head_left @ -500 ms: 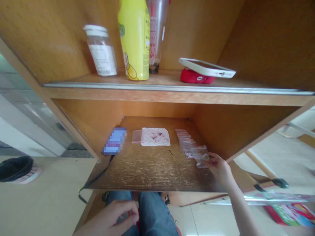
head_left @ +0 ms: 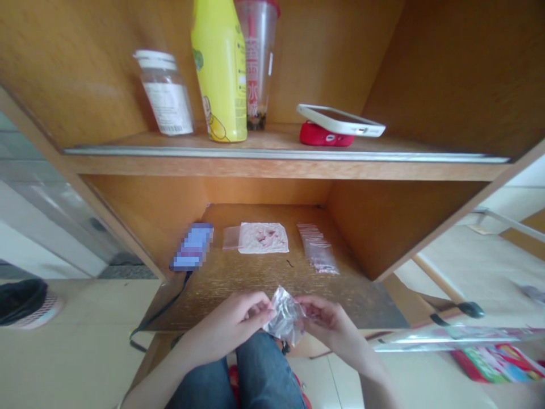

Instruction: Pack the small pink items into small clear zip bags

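A small clear plastic bag (head_left: 284, 316) is between my two hands, over the front edge of the desk board and above my knees. My left hand (head_left: 244, 318) pinches its left side with thumb and fingers. On the other side, my right hand (head_left: 326, 319) grips the bag's right edge, its fingers curled. Further back on the board lies a row of overlapping clear plastic bags (head_left: 317, 248). To their left is a white tissue (head_left: 264, 237) with small dark reddish bits on it, and a flat clear bag (head_left: 231, 238) sticks out from its left side.
A phone (head_left: 192, 247) with a black strap leans at the board's left. The shelf above holds a white-capped jar (head_left: 167, 94), a yellow bottle (head_left: 221, 74), a clear cup (head_left: 259, 68) and a white phone (head_left: 340, 120) on a red object (head_left: 326, 135). A bin (head_left: 32, 307) stands lower left.
My right hand has drawn one bag away from the row toward me. My left hand has risen from my lap and taken hold of that bag's other side. The view has shifted slightly.
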### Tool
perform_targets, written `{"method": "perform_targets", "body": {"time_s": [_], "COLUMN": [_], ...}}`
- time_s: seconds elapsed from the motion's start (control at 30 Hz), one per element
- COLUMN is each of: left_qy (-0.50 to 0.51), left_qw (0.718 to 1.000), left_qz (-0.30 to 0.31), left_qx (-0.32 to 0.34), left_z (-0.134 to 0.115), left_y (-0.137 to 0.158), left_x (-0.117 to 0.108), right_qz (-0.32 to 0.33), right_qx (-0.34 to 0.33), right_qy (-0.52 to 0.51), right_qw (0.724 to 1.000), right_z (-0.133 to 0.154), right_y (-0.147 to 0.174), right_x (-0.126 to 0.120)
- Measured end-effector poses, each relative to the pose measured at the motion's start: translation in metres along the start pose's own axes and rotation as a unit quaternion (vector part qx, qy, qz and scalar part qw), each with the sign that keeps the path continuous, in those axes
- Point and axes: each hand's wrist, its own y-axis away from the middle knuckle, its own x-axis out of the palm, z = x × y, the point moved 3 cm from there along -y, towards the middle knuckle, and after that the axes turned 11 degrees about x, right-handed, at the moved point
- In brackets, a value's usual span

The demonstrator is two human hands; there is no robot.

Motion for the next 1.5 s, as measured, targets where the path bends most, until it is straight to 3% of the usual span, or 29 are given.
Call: {"method": "perform_targets", "body": {"time_s": [0.13, 0.3, 0.5, 0.63, 0.67, 0.73, 0.8, 0.87, 0.93, 1.2, 1.33, 1.5], "left_qy": [0.031, 0.009, 0.03, 0.055, 0.059, 0.079, 0.11, 0.147, 0.184, 0.3, 0.373, 0.421], "left_qw": [0.999, 1.0, 0.998, 0.997, 0.997, 0.997, 0.994, 0.989, 0.982, 0.952, 0.928, 0.905], "left_qz": [0.013, 0.006, 0.052, 0.049, 0.039, 0.02, 0.009, 0.019, 0.041, 0.066, -0.001, -0.059], "left_qx": [-0.001, -0.006, 0.014, 0.017, 0.013, 0.005, 0.004, 0.01, 0.012, -0.003, 0.009, 0.01], "left_z": [-0.005, 0.0, -0.005, -0.003, -0.001, 0.001, 0.002, 0.001, 0.002, 0.014, 0.025, 0.036], "left_y": [-0.005, -0.01, -0.018, -0.023, -0.024, -0.025, -0.026, -0.024, -0.022, -0.015, -0.019, -0.02], "left_x": [0.004, 0.004, 0.015, 0.029, 0.031, 0.035, 0.038, 0.042, 0.045, 0.042, 0.041, 0.045], "right_qz": [-0.019, -0.05, -0.213, -0.357, -0.362, -0.276, -0.106, 0.04, 0.115, 0.161, 0.135, 0.136], "right_qx": [-0.012, -0.031, -0.065, -0.068, -0.06, -0.03, 0.013, 0.046, 0.067, 0.068, 0.058, 0.041], "right_qy": [0.053, 0.045, 0.028, 0.031, 0.028, 0.0, -0.042, -0.081, -0.111, -0.229, -0.317, -0.334], "right_qw": [0.998, 0.997, 0.975, 0.931, 0.93, 0.961, 0.993, 0.995, 0.985, 0.958, 0.937, 0.932], "right_z": [0.006, 0.007, -0.013, -0.011, -0.008, 0.0, 0.007, 0.013, 0.017, 0.013, 0.011, 0.013], "right_y": [-0.002, -0.005, -0.012, -0.005, -0.002, 0.002, 0.006, 0.011, 0.014, 0.007, 0.001, -0.004], "right_x": [0.0, -0.003, -0.012, -0.02, -0.02, -0.013, 0.002, 0.02, 0.034, 0.056, 0.063, 0.066]}}
